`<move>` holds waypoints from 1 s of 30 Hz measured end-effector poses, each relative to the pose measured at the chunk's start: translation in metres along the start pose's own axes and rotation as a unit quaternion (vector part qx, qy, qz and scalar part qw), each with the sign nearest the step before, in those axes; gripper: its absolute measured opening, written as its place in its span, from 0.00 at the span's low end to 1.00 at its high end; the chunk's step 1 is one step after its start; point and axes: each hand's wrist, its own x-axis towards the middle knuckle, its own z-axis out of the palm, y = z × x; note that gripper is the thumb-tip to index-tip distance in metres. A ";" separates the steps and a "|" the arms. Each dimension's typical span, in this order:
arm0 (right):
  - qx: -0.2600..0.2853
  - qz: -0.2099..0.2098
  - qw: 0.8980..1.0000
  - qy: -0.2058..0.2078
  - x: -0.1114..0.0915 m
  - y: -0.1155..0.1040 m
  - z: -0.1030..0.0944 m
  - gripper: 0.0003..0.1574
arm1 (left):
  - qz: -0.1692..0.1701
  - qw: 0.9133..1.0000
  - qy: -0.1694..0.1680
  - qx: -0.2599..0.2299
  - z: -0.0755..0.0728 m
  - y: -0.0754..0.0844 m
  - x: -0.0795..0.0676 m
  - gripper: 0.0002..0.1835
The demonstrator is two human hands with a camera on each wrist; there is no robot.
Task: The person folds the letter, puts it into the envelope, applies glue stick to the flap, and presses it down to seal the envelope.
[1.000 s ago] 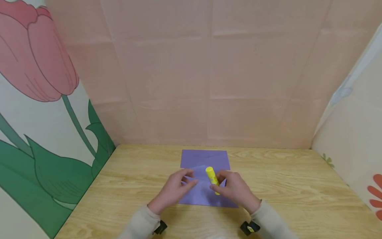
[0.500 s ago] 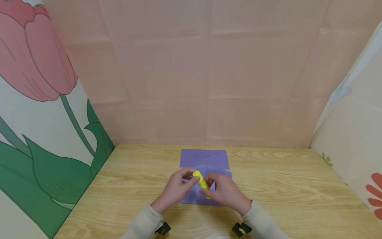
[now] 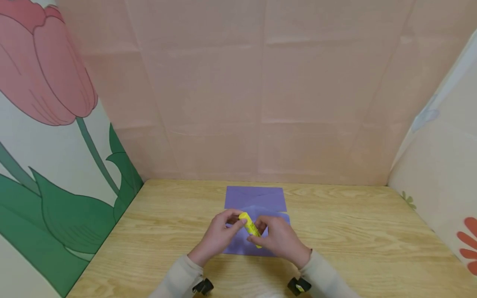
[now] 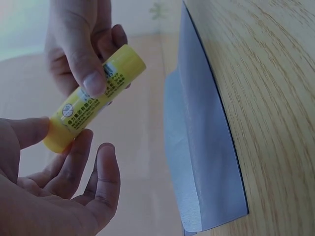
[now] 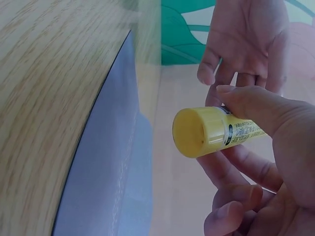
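Note:
A yellow glue stick (image 3: 252, 230) with printed lettering tilts between both hands, above purple paper. My right hand (image 3: 282, 238) holds its lower part between thumb and fingers. At the upper end, the cap end, the thumb and a finger of my left hand (image 3: 218, 232) pinch it; the other left fingers are loosely bent. Seen from the left wrist, the glue stick (image 4: 91, 101) spans from one hand to the other. Under the hands lies a purple envelope (image 3: 238, 247), its paler flap (image 4: 179, 152) folded out and slightly raised toward the back.
Another purple envelope (image 3: 255, 198) lies just behind on the wooden table (image 3: 354, 231). A pink cloth backdrop (image 3: 261, 103) rises at the table's back edge. A tulip-printed panel (image 3: 56, 165) stands at the left, a pale panel (image 3: 439, 165) at the right.
My right hand has moved left with the glue stick, bringing its upper end into the left hand, whose thumb and finger now pinch it. Over the last half second both hands barely moved.

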 end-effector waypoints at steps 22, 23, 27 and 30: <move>-0.083 0.011 0.996 0.019 0.002 -0.001 0.005 0.25 | -0.042 0.995 0.068 -0.058 -0.012 -0.012 0.003 0.16; -0.084 0.013 0.996 0.019 0.002 0.000 0.005 0.25 | -0.041 0.996 0.074 -0.041 -0.015 -0.012 0.003 0.16; -0.082 0.026 0.996 0.025 0.002 0.005 0.006 0.21 | -0.043 0.995 0.065 0.056 -0.031 -0.018 0.000 0.12; -0.065 0.037 0.997 0.034 0.003 0.009 0.004 0.19 | -0.055 0.989 0.044 0.128 -0.044 -0.025 -0.002 0.10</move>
